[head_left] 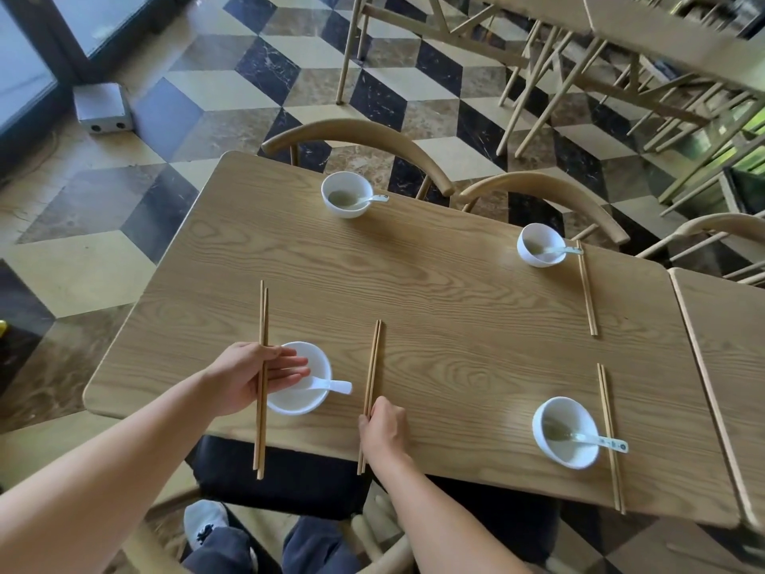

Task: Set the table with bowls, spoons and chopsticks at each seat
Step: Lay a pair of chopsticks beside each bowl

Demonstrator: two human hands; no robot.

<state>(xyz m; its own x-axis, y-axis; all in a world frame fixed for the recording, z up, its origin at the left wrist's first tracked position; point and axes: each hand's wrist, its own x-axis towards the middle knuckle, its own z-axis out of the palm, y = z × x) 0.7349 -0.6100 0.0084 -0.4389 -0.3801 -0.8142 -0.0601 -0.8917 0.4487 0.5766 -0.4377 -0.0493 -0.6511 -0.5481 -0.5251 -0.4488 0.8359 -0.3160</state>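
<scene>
A wooden table carries several white bowls, each with a spoon inside. My left hand holds a pair of chopsticks above the near-left bowl, thumb over them, fingers stretched out. My right hand grips a second pair of chopsticks that lies on the table right of that bowl. The near-right bowl has chopsticks beside it. The far-right bowl also has chopsticks next to it. No chopsticks lie by the far-left bowl.
Two curved wooden chair backs stand along the table's far edge. A dark chair seat sits under the near edge by my knees. Another table abuts on the right. More chairs crowd the back right; a grey box sits on the floor.
</scene>
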